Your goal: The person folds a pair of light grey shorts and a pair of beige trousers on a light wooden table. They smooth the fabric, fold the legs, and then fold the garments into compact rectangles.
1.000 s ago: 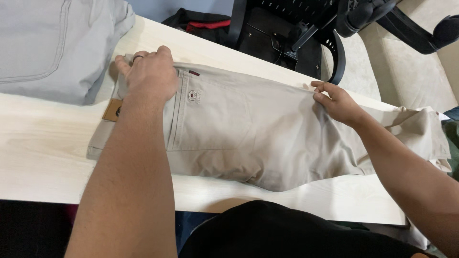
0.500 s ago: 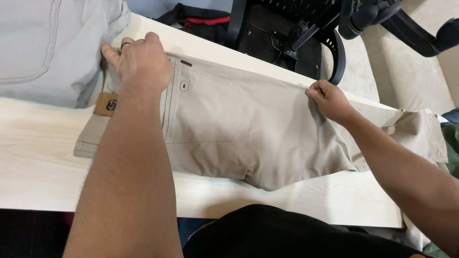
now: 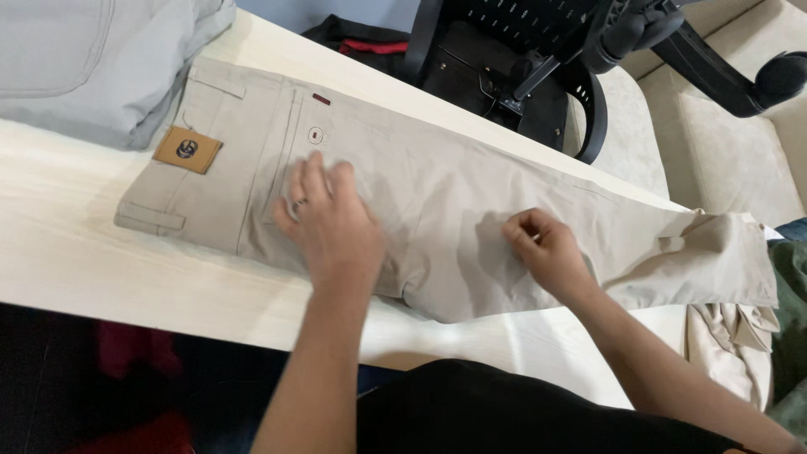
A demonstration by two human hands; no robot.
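Note:
Beige trousers (image 3: 437, 202) lie folded lengthwise across a pale wooden table (image 3: 76, 261), waistband at the left with a brown patch (image 3: 187, 150). My left hand (image 3: 332, 220) rests flat on the seat of the trousers, fingers spread, a ring on one finger. My right hand (image 3: 546, 252) sits on the thigh part of the trousers with its fingers curled, pinching or pressing the cloth. The leg ends reach the table's right end.
A folded grey garment (image 3: 92, 59) lies at the table's far left corner. A black office chair (image 3: 538, 59) stands beyond the far edge, with a black and red bag (image 3: 361, 40) beside it. More cloth (image 3: 731, 336) hangs off the right end.
My left hand has left the waistband and moved right onto the seat. My right hand came off the far edge to the middle of the thigh. The trousers now lie flatter.

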